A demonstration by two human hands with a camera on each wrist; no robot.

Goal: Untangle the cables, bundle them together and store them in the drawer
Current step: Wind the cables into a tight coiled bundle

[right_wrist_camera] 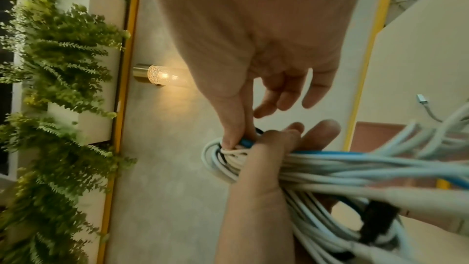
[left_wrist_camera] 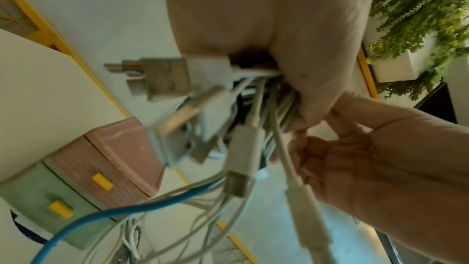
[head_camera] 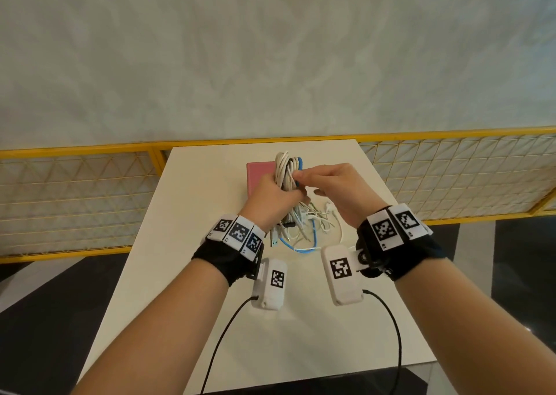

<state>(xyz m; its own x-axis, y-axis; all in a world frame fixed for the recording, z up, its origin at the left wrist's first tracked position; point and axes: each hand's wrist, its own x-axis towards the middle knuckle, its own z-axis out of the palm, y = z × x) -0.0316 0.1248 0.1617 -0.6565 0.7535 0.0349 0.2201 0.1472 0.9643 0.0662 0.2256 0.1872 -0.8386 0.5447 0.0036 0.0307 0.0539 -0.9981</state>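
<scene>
The left hand was wrapped tight around the middle of a coiled bundle of white and blue cables, holding it upright above the cream rectangular table. The right hand pinched a strand at the top of the coil between thumb and forefinger, its other fingers loosely spread and free. Loose cable ends and plugs hung below the left fist onto the table. Behind the bundle stood a small pink and green plastic drawer box, closed.
</scene>
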